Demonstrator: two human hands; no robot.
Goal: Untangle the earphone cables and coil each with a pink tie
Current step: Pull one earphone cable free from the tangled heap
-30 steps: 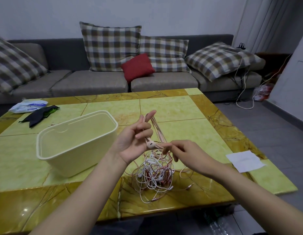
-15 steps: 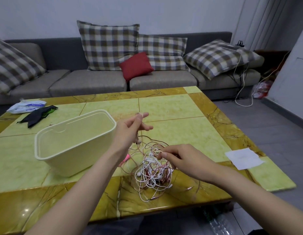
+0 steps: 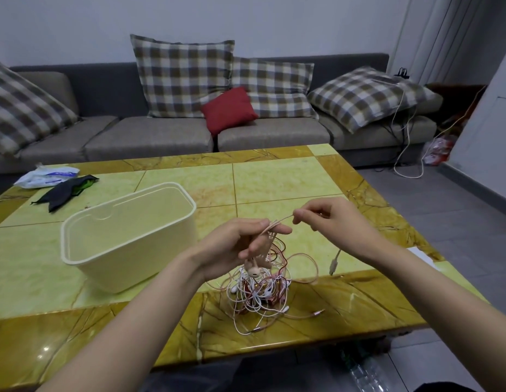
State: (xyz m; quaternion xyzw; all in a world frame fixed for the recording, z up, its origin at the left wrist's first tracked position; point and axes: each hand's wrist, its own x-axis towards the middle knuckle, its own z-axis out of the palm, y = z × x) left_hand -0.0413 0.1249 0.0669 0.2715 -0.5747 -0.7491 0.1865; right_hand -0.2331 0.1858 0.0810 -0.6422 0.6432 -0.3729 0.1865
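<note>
Two hands, left hand (image 3: pixel 232 247) gripping pink earphone cable (image 3: pixel 284 219), right hand (image 3: pixel 339 222) pinching same cable.

A tiled table (image 3: pixel 274 171) in yellow-green with a brown border carries an open cream tub (image 3: pixel 127 250) at its left, and behind that a black cloth (image 3: pixel 65 190) just beside a white packet (image 3: pixel 48 176) (its blue print is too blurred to read). A white paper (image 3: pixel 421 254) lies at the table's right edge. Beyond stands a grey sofa (image 3: pixel 149 137) with plaid cushions (image 3: pixel 183 77) and one red cushion (image 3: pixel 229 110), and a white cord (image 3: pixel 408 137) trails from its right end to the floor.
</note>
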